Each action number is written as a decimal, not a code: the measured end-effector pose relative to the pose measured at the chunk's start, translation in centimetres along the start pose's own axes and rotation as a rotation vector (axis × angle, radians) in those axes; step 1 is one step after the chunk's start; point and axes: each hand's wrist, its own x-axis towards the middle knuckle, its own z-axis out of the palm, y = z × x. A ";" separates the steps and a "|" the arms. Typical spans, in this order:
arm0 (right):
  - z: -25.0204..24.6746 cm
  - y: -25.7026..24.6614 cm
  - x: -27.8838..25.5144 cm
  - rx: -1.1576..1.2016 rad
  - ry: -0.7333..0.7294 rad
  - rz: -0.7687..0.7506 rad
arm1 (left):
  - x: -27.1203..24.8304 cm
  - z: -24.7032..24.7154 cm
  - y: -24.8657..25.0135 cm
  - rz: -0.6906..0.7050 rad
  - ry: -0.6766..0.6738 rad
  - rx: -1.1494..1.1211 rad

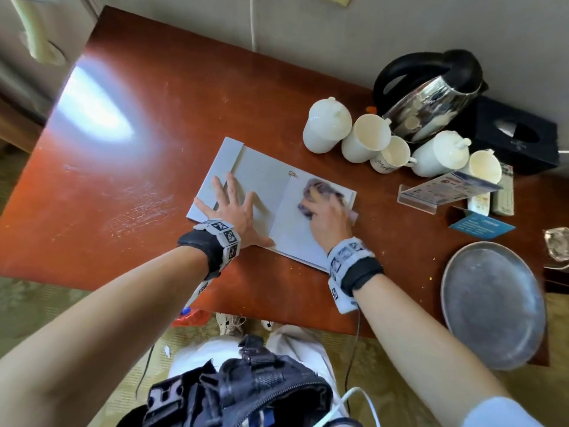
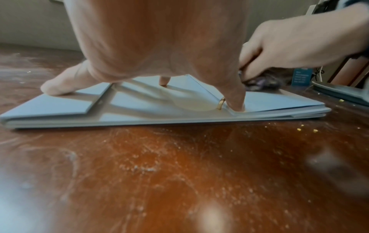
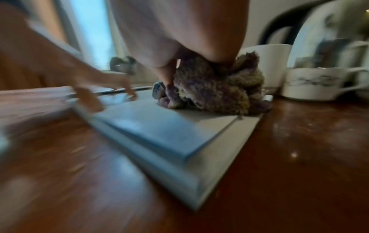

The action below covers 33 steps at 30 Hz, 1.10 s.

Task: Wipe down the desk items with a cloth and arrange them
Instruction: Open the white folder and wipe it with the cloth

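Pages of the binder (image 1: 264, 192) could crease: right hand (image 1: 328, 215) scrubs with the bunched cloth (image 1: 320, 192) it grips (left hand (image 1: 235, 208) flat, fingers spread, pinning the other leaf).

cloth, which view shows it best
Right wrist: the cloth fills the centre, bunched under the right hand on the folder. Head view shows it small and blurred; left wrist shows only a dark scrap.

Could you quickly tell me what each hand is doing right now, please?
Left hand: open, pressing the binder.
Right hand: gripping the cloth.
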 end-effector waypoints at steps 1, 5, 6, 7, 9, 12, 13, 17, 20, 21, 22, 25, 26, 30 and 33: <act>0.0 -0.6 -1.7 0.004 -0.025 -0.093 | 0.0 0.0 0.0 -0.001 0.003 -0.001; 0.1 1.9 -6.0 0.010 -0.041 -0.243 | -0.1 0.1 0.1 -0.013 0.008 -0.005; 0.0 3.1 -6.1 0.023 -0.044 -0.222 | -0.1 0.0 0.2 -0.016 0.008 -0.005; -0.5 3.7 -6.1 0.036 -0.061 -0.186 | -0.1 0.0 0.2 -0.018 0.008 -0.005; -1.5 4.0 -5.0 0.079 -0.078 -0.117 | 0.0 0.0 0.1 -0.011 0.010 -0.005; -2.4 2.8 -1.3 0.018 -0.055 -0.005 | 0.1 0.2 0.0 -0.001 0.016 -0.016; -2.6 2.1 0.1 -0.002 -0.024 0.023 | 0.2 0.3 0.0 0.001 0.021 -0.020; -0.8 -2.0 0.6 -0.087 -0.091 -0.185 | 0.3 0.5 0.0 0.001 0.022 -0.023; 0.9 -1.7 -3.8 -0.076 -0.122 -0.429 | 0.3 0.5 0.0 -0.005 0.016 -0.007; 1.2 -0.5 -4.7 -0.038 -0.089 -0.427 | 0.3 0.5 0.0 -0.006 0.018 -0.002; 1.2 0.8 -4.8 -0.020 -0.055 -0.403 | 0.3 0.5 0.0 -0.006 0.022 0.000; -0.4 2.9 -2.0 -0.081 -0.065 -0.222 | 0.2 0.4 -0.2 0.004 0.030 0.003; -1.0 2.9 -0.8 -0.062 -0.104 -0.118 | 0.2 0.4 -0.2 0.006 0.028 0.003; -1.8 0.0 0.4 -0.029 -0.065 0.020 | 0.2 0.3 -0.2 0.005 0.026 0.006; 0.1 -1.0 -2.8 -0.047 -0.121 -0.259 | 0.2 0.2 0.0 0.000 0.019 -0.006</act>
